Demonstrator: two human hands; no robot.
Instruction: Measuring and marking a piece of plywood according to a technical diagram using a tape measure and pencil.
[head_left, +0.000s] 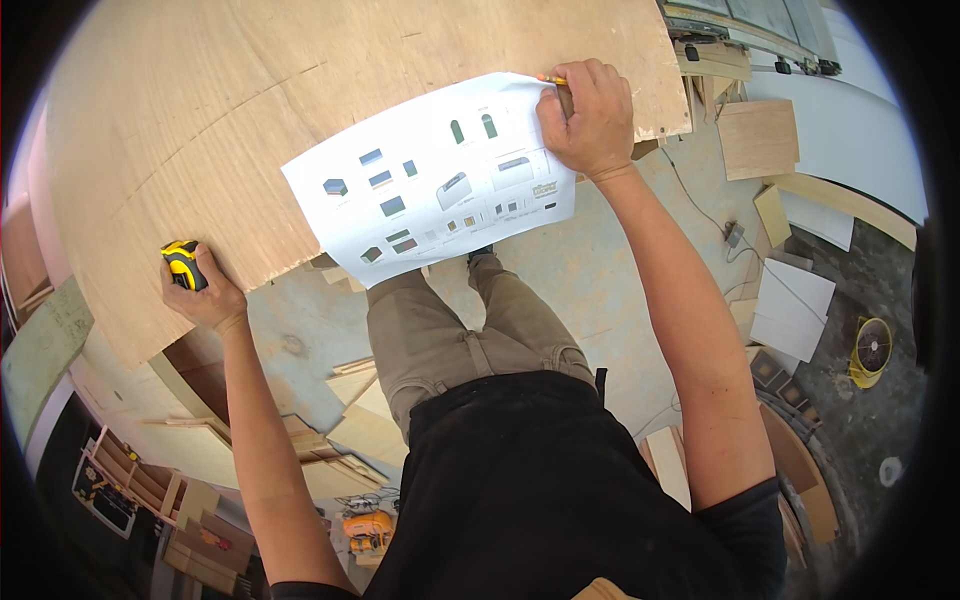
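Left hand (205, 295): we see its grip closed around a yellow-black tape measure (183, 264) at the plywood sheet's (250, 110) near edge.
Right hand (590, 120): we see it pinching a pencil (551, 79), resting on the printed sheet (430, 180) lying on the plywood.

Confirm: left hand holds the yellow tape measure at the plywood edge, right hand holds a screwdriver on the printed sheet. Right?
Not quite. In the head view the right hand holds a pencil, not a screwdriver, on the printed sheet. The rest stands: the left hand holds the yellow tape measure at the plywood edge.
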